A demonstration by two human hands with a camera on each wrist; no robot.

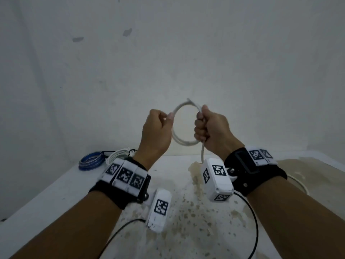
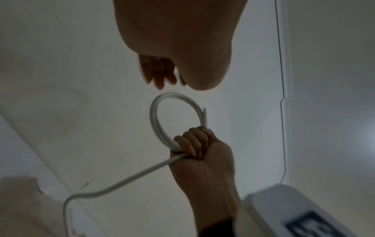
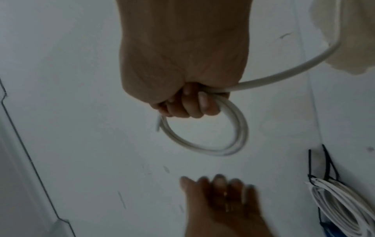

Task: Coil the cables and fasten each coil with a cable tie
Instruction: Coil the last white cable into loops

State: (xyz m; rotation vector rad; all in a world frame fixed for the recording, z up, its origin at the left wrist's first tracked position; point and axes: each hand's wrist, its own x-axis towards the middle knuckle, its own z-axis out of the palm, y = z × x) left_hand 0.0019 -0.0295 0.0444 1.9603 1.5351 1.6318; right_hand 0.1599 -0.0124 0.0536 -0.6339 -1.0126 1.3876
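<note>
My right hand is raised above the table and grips a white cable coil of a few loops in its fist. The coil stands upright as a ring, one short end poking out at its top. The cable's loose tail hangs from the fist down to the table. My left hand hovers at the ring's left side with loosely curled fingers. Both wrist views show the left fingers a short gap away from the coil and holding nothing I can make out.
A blue coil and a white coil lie at the back left of the stained white table, the white one bound with black ties. More white cable lies at the right. A wall stands close behind.
</note>
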